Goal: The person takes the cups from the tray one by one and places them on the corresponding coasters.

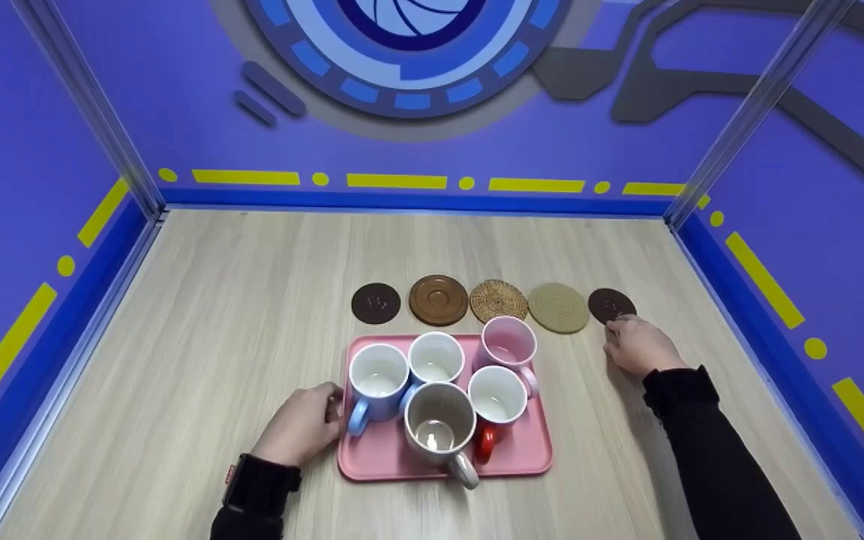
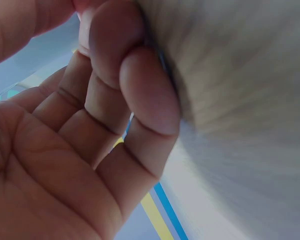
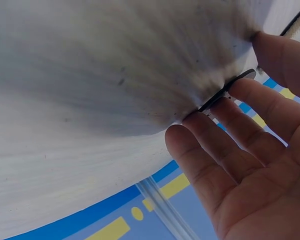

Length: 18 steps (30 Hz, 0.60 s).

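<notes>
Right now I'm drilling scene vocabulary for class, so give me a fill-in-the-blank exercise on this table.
1. The mugs stand on a ____ tray.
2. The tray holds ____ mugs.
3. The right hand touches the dark ____ at the row's right end.
4. The left hand rests by the ____ mug.
Missing: pink; five; coaster; blue

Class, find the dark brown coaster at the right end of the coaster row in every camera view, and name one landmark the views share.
Head: dark brown coaster at the right end of the row, by the right hand.
Left wrist: not in it.
Right wrist: seen edge-on as a thin dark disc at the fingertips.
Shared landmark: the pale wooden table, also.
</notes>
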Each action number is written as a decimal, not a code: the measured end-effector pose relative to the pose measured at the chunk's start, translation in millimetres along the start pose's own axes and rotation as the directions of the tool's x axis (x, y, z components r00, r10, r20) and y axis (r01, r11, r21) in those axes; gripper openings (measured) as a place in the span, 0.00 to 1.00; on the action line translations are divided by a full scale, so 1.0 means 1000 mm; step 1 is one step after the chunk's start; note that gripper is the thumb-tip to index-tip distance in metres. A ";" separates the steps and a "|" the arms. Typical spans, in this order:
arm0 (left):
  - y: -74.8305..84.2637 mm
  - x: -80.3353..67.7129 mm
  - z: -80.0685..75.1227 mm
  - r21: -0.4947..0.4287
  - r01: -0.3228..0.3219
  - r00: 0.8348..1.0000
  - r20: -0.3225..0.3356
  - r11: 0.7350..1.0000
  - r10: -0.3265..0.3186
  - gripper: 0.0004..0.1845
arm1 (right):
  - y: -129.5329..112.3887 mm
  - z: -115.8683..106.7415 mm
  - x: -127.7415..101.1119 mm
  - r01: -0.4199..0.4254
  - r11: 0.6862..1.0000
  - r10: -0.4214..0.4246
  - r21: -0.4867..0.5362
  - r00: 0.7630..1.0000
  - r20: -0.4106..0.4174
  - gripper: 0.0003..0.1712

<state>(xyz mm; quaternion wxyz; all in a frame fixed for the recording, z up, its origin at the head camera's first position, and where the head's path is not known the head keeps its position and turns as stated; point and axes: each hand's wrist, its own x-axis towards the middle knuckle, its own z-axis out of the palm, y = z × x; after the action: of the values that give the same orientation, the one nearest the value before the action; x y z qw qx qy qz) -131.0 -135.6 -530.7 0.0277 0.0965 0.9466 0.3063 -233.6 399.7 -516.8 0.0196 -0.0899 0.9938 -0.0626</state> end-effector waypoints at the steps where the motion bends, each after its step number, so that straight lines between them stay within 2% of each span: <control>1: 0.000 0.000 0.000 0.002 0.001 1.000 0.000 1.000 -0.001 0.10 | 0.000 0.000 0.000 0.005 1.000 -0.005 -0.002 1.000 -0.006 0.25; 18: 0.002 0.000 -0.001 -0.004 0.022 1.000 0.011 1.000 -0.022 0.12 | 0.003 0.004 -0.002 0.014 1.000 -0.014 0.005 0.999 -0.029 0.25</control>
<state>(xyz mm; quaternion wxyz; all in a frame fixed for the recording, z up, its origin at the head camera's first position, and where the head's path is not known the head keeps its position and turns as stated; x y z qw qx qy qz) -131.0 -134.8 -529.1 0.0364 0.0876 0.9468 0.3074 -232.4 402.3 -521.3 0.0053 -0.0960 0.9931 -0.0668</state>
